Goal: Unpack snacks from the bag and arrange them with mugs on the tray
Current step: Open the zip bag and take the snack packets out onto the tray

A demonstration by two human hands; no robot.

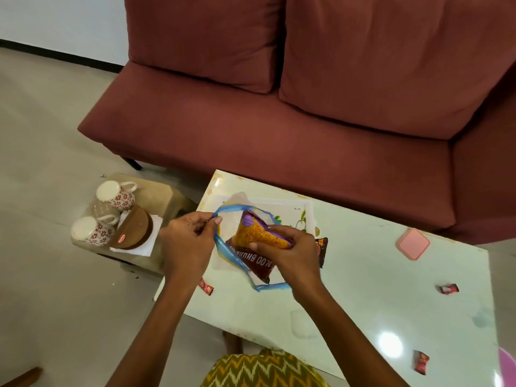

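A clear plastic bag with a blue rim (223,247) lies on the white table (363,289). My left hand (187,241) pinches the bag's blue rim and holds its mouth apart. My right hand (290,250) grips an orange and maroon snack packet (257,238) that sticks out of the bag's mouth. Under the bag lies a white tray (304,208) with a leaf print. Two white mugs with red flowers (116,194) (89,231) lie upside down on a low stool to the left.
A dark snack wrapper (322,251) lies right of my right hand. Small red candy wrappers (206,287) (448,289) (421,361) are scattered on the table. A pink square box (413,244) sits far right. A brown round container (134,230) rests beside the mugs. A maroon sofa (307,107) stands behind.
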